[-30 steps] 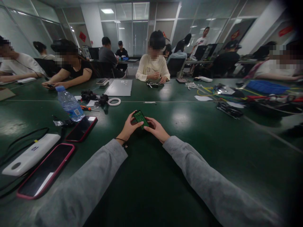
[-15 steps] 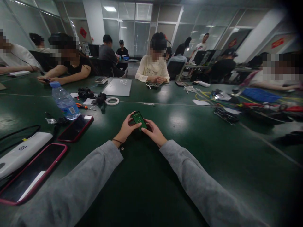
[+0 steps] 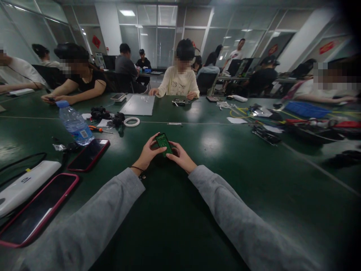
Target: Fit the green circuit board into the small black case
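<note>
Dark green table (image 3: 239, 169), smooth and hard, glossy where lights reflect; a pale seam runs across it. Grey sleeves (image 3: 113, 203), soft matte cloth, creased near the cuffs. Thin dark cord (image 3: 137, 168) on the left wrist.

At left: clear, ribbed plastic bottle (image 3: 73, 122) with blue cap; red-cased phone (image 3: 88, 154) and pink-cased phone (image 3: 42, 209), both rounded slabs with dark glass; smooth white device (image 3: 28, 184). Farther off, a white ring (image 3: 131, 125) and a flat grey panel (image 3: 139, 104).

Phone (image 3: 162, 140): small dark-edged rectangle, screen lit green, pale marks too small to read. Sits between the hands, above mid-table, top leaning left. Left hand (image 3: 147, 154) pinches it, thumb across lower screen, fingers round the left edge. Right hand (image 3: 182, 156) curled on the lower right, thumb at the bottom corner.
</note>
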{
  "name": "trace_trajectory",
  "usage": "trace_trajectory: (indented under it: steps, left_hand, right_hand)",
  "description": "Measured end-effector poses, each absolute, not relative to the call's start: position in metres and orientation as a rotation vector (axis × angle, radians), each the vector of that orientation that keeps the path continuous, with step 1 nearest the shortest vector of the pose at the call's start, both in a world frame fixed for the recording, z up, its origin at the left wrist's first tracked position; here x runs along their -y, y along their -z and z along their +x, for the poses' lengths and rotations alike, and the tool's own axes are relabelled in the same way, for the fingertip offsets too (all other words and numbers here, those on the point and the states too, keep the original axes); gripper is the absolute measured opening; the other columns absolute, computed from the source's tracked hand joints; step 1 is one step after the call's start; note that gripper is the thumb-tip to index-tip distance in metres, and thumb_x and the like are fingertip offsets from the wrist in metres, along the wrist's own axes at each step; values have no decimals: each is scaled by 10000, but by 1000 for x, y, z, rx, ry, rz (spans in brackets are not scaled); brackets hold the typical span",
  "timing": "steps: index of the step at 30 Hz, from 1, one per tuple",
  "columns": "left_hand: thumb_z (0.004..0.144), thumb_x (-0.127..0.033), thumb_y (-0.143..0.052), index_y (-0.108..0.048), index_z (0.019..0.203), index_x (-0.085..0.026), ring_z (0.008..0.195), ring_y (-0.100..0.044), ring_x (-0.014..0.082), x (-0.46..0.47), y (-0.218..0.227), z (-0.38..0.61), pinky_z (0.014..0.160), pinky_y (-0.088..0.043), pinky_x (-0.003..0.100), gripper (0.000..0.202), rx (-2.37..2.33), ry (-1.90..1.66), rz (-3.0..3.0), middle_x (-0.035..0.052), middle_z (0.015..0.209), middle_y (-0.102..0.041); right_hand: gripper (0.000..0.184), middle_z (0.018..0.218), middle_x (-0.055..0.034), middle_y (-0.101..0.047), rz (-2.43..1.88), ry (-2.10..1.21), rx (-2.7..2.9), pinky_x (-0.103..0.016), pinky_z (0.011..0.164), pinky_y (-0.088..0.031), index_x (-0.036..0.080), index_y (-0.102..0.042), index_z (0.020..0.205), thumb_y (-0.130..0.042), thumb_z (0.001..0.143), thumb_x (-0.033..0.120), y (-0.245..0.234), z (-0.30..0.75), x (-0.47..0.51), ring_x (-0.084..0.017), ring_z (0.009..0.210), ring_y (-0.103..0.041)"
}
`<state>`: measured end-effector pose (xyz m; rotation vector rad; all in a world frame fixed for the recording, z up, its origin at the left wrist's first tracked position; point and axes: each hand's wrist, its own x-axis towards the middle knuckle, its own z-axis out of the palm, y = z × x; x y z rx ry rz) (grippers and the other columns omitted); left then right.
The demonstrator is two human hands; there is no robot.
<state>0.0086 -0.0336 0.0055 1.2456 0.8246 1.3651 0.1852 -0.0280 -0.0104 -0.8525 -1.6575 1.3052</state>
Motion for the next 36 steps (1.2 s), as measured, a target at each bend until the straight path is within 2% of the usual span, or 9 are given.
trace_trajectory:
  steps: [5,8,16,19,21,25,29,36]
  left_hand:
    - [678,-248,-750,-412,1339,-313,1097,-581,223,32,-3,6,906,-512,377,745,-820,-1322,1116,76,1270,-558]
    - [661,-235,-765,-444,1308,-326,1070,-591,206,32,-3,6,875,-521,344,728,-821,-1325,1066,59,1251,-570]
    - [644,-202,-778,-477,1294,-290,1003,-611,179,37,-9,12,887,-493,314,722,-741,-1350,956,47,1163,-622]
    - [652,-171,-768,-508,1262,-240,1011,-608,163,35,-8,16,945,-448,314,666,-749,-1391,903,49,1118,-640]
    - [678,-176,-750,-549,1201,-197,985,-617,152,34,-6,19,952,-435,310,561,-774,-1381,833,58,1083,-651]
    - [776,-321,-673,-606,1065,-154,884,-639,143,35,-2,25,866,-468,298,340,-711,-1265,755,86,1059,-656]
    - [792,-402,-647,-610,1055,-171,818,-645,133,36,4,29,825,-487,292,352,-714,-1276,715,68,986,-672]
    - [846,-377,-582,-623,1037,-106,830,-656,173,36,1,30,854,-502,336,335,-729,-1336,638,101,907,-692]
  right_hand:
    - [519,1105,-73,-602,-909,-1549,1408,-348,820,-532,212,-504,1232,-639,792,452,0,189,29,-194,994,-594]
    - [447,1078,-63,-615,-856,-1694,1305,-310,797,-530,202,-566,1145,-620,804,487,-1,192,27,-180,965,-599]
    - [551,1077,-46,-612,-695,-1890,1176,-331,839,-503,260,-459,1245,-689,770,419,-8,185,37,-161,903,-620]
    - [578,1118,-35,-586,-755,-1743,1132,-288,774,-518,273,-462,1219,-734,720,379,-8,180,37,-158,914,-611]
    - [621,1146,-29,-566,-820,-1606,1116,-289,761,-522,284,-446,1217,-756,685,365,-5,177,36,-156,898,-609]
    - [694,1124,-48,-551,-936,-1346,1217,-372,861,-502,270,-389,1274,-731,688,415,4,171,36,-184,935,-589]
    - [727,1066,-71,-531,-1020,-1027,1463,-429,948,-443,211,-379,1311,-716,695,398,8,168,39,-212,1000,-538]
    - [731,1289,-124,-390,-925,-771,1766,-421,968,-431,200,-317,1340,-690,725,333,8,163,46,-234,1121,-463]
